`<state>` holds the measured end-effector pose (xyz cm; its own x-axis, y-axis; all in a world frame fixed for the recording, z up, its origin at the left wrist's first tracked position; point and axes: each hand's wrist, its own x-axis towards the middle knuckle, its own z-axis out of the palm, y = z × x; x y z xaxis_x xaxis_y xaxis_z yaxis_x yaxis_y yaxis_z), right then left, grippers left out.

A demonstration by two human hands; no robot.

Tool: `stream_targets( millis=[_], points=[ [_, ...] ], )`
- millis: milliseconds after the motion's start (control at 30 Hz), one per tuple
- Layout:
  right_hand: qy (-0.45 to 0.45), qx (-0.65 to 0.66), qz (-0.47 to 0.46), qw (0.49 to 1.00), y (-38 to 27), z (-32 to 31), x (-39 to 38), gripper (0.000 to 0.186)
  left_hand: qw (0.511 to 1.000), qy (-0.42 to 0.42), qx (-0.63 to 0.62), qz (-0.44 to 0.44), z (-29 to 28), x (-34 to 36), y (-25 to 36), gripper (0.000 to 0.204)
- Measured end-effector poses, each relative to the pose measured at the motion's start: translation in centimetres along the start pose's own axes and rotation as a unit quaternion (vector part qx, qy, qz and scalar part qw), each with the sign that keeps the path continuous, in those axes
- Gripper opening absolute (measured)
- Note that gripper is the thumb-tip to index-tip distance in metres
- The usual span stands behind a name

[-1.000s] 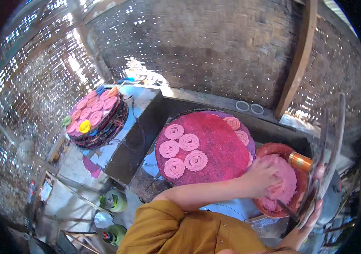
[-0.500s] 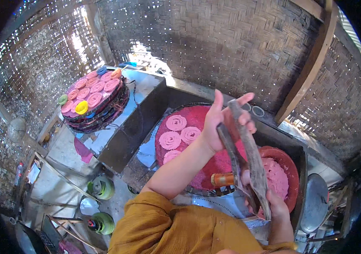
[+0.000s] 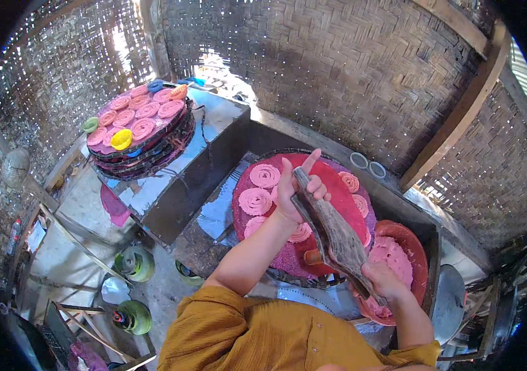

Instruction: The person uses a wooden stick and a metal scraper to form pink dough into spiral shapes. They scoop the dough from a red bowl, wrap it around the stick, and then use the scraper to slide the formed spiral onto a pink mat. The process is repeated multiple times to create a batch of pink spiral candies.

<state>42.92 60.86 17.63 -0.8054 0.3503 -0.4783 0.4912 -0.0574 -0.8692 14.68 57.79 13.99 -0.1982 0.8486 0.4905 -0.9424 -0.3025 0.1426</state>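
Note:
A long wooden hand press [image 3: 340,238] with two worn, lever-like arms slants across my front. My left hand [image 3: 300,191] is at its upper end, fingers curled over the wood and the index finger sticking out. My right hand [image 3: 389,283] grips its lower end beside the red basin [image 3: 423,260]. An orange cylinder [image 3: 314,256] shows beneath the press, partly hidden by it. Below my hands lies a round red-pink tray [image 3: 331,185] bearing several pink dough coils [image 3: 256,201]. Soft pink dough [image 3: 393,258] fills much of the basin.
At the left, a stack of round dark-rimmed trays [image 3: 152,154] bears more pink coils, with a yellow cup [image 3: 121,139] on top. Two white rings [image 3: 367,165] lie on the back ledge. Green gas cylinders [image 3: 135,263] stand on the floor at the left; a grey lid [image 3: 450,303] leans at the right.
The press's two arms have come closer together. My left hand has moved down and left, curling its fingers more. More coils now show at the tray's right side, and the view has shifted slightly.

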Motion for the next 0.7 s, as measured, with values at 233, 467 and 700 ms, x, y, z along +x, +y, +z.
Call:
stream_targets(
  millis=[233,467,700],
  points=[
    [0.098,-0.024,0.001,0.995,-1.8,0.4,-2.6,0.047,0.999,-0.029,-0.024,0.014,2.9,0.3,-0.8,0.075],
    [0.080,-0.025,-0.025,0.996,-1.0,0.7,-3.9,0.045,0.997,-0.079,0.008,0.023,5.4,-0.6,-0.2,0.078],
    [0.119,-0.071,-0.052,0.989,-3.8,1.1,-4.3,0.044,0.993,-0.102,0.023,0.049,7.7,0.5,0.9,0.083]
  ],
)
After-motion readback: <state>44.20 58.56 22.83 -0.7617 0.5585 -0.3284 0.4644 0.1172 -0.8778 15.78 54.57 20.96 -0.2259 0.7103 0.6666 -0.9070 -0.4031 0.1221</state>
